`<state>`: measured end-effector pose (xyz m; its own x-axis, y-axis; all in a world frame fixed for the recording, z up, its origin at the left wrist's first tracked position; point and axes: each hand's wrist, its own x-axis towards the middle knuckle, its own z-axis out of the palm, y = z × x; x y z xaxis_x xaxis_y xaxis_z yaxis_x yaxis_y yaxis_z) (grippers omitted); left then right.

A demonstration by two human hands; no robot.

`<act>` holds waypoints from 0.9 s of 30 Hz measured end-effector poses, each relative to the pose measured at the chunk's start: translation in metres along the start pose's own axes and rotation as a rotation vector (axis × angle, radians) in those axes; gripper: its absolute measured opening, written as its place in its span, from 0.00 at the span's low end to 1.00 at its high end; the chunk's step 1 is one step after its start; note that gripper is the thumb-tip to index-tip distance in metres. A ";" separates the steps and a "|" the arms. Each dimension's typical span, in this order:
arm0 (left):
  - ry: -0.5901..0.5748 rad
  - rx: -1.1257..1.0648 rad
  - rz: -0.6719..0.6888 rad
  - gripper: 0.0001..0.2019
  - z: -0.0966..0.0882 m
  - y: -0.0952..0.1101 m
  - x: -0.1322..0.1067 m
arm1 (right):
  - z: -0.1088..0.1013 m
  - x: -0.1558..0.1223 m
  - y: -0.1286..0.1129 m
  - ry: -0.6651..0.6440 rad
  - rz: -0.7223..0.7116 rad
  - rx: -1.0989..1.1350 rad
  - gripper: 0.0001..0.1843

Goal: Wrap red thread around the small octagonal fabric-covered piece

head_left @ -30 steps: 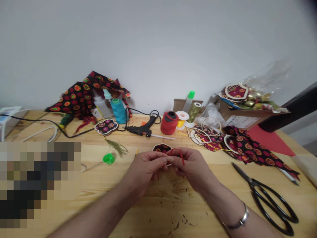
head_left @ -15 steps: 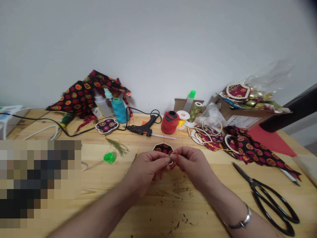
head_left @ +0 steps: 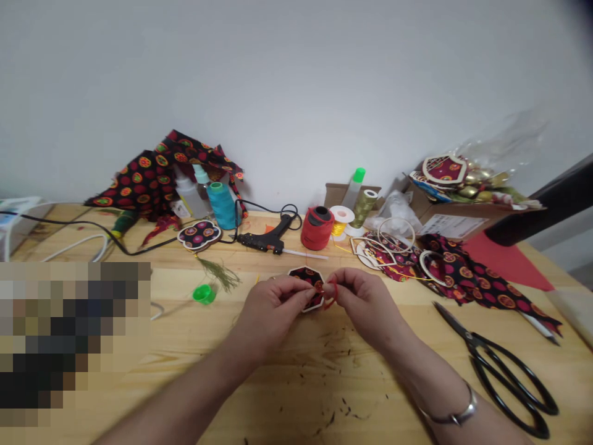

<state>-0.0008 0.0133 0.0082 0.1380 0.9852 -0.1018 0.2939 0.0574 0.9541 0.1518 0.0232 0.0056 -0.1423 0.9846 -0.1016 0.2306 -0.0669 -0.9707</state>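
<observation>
A loop of red cord (head_left: 330,298) shows at the fingertips of my right hand (head_left: 364,303), which pinches it between thumb and forefinger. My left hand (head_left: 273,309) is closed in a pinch on the same cord, its tips almost touching those of the right. Directly under the fingers lies an octagonal piece (head_left: 303,275) of dark patterned fabric with a pale rim, partly covered by the left hand. Behind it stands a spool of red cord (head_left: 317,232), a thin strand hanging down its front.
Black scissors (head_left: 503,371) lie at the right. A glue gun (head_left: 271,238), a teal thread cone (head_left: 223,207) and a flower-shaped tasselled ornament (head_left: 199,235) lie towards the back. A green cap (head_left: 204,294) sits left of my hands. Wooden rings and fabric scraps (head_left: 477,272) lie right.
My hands have drawn slightly apart, the left shifting left and the right a little right. More of the octagonal piece shows between them. The cord end below my left hand is out of sight.
</observation>
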 end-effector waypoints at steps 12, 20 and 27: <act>-0.168 -0.105 -0.172 0.10 0.003 -0.004 -0.005 | 0.001 0.001 0.003 0.012 0.020 0.067 0.04; -0.075 0.101 0.121 0.07 0.007 -0.008 -0.005 | 0.002 -0.002 -0.002 -0.058 0.129 0.297 0.07; -0.021 0.257 0.292 0.08 0.010 -0.012 -0.007 | 0.005 -0.001 0.005 -0.098 0.188 0.479 0.09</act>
<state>0.0037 0.0039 -0.0057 0.2695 0.9504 0.1554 0.4665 -0.2700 0.8423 0.1482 0.0208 0.0002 -0.2354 0.9302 -0.2817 -0.2022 -0.3304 -0.9219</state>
